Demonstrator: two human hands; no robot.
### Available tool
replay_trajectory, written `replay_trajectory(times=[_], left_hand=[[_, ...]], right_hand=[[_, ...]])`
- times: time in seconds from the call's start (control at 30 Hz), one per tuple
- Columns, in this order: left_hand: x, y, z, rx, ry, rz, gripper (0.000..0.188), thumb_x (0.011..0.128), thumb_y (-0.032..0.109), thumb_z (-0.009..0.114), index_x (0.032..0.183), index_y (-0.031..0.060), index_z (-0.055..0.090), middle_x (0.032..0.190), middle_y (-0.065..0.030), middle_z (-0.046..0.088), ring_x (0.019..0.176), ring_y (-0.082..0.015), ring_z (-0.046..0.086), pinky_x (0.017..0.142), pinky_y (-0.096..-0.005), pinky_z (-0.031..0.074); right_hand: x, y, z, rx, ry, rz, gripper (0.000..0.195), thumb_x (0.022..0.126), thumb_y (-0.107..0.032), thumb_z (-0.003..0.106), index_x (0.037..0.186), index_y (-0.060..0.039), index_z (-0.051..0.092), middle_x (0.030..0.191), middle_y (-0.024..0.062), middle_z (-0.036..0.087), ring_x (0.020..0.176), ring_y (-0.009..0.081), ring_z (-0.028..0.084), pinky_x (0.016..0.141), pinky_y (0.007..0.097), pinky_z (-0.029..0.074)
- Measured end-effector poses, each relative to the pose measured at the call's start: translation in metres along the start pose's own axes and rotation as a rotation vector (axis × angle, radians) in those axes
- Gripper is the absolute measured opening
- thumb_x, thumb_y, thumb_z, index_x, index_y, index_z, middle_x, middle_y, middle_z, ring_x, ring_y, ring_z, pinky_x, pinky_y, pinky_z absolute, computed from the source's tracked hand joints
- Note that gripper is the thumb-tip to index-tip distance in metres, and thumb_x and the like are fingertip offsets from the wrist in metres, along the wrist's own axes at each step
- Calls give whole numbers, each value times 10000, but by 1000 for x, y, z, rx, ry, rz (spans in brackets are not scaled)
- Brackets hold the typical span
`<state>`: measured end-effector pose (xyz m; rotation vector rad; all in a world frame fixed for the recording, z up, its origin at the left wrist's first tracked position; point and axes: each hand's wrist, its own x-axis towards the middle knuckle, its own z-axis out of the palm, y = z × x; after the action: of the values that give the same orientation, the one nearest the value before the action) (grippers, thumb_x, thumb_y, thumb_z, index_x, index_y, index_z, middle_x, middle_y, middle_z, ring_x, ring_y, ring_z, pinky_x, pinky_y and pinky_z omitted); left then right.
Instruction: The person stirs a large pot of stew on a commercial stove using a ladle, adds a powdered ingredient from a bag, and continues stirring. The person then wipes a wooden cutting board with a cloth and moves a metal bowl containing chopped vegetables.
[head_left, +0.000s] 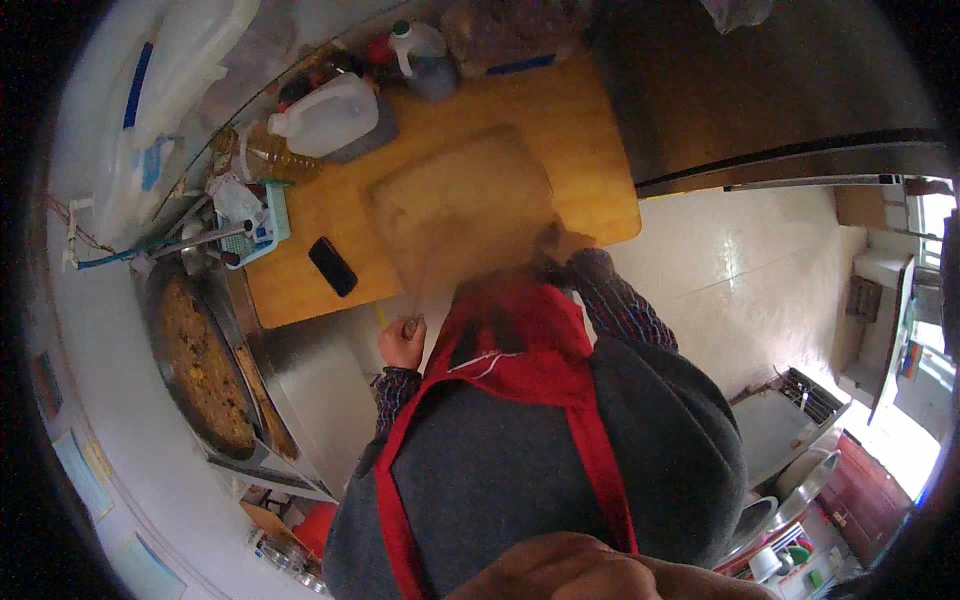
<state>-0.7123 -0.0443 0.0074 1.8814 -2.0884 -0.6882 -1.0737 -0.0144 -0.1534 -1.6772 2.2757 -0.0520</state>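
Note:
My left hand (403, 343) is closed around the handle of a long thin tool (424, 277), perhaps a knife; its blurred length points up over the near edge of a wooden cutting board (465, 187). At the board's right corner is my right hand (571, 244), blurred, beside something dark. Whether it grips that or the board's edge is not clear. The board lies at an angle on an orange-brown wooden table (592, 150), and its surface looks hazy. A black phone (333, 267) rests left of the board.
Along the back stand a white plastic jug (330, 116), an oil bottle (270, 156) and a green-capped jug (425, 64). A light blue basket (274, 217) holds small items. Left of the table sits a large wok (202, 360) with brown contents. A dark panel (750, 97) borders the right.

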Motion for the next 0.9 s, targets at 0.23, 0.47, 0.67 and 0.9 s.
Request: replay_trajectory(times=[0.23, 0.47, 0.67, 0.9], left_hand=[[12, -42, -5, -55, -57, 19, 220, 725, 241, 661, 733, 24, 621, 612, -159, 564, 543, -306, 562, 507, -368, 438], [31, -50, -8, -20, -85, 69, 256, 709, 241, 661, 666, 4, 575, 562, -168, 503, 497, -313, 503, 473, -373, 390], [41, -58, -10, -92, -83, 149, 282, 700, 247, 667, 630, 3, 544, 533, -176, 472, 462, -320, 481, 460, -380, 382], [44, -49, -16, 68, -130, 111, 228, 708, 246, 664, 718, 25, 607, 588, -177, 535, 536, -317, 559, 500, -393, 423]], right_hand=[[-60, -21, -16, 91, -390, 249, 771, 752, -404, 593, 1387, -184, 214, 915, 165, 630, 812, 347, 613, 698, 473, 485], [-33, -51, -38, 255, -168, 346, 692, 735, -465, 565, 1322, -181, 334, 956, 163, 629, 887, 321, 604, 768, 431, 480], [11, -43, -15, 270, -386, 306, 606, 696, -466, 572, 1195, -126, 522, 1036, 169, 606, 933, 322, 592, 834, 423, 455], [-38, -77, -18, 155, -474, 298, 1060, 705, -404, 622, 1401, -124, -128, 893, 141, 655, 747, 323, 634, 666, 380, 502]])
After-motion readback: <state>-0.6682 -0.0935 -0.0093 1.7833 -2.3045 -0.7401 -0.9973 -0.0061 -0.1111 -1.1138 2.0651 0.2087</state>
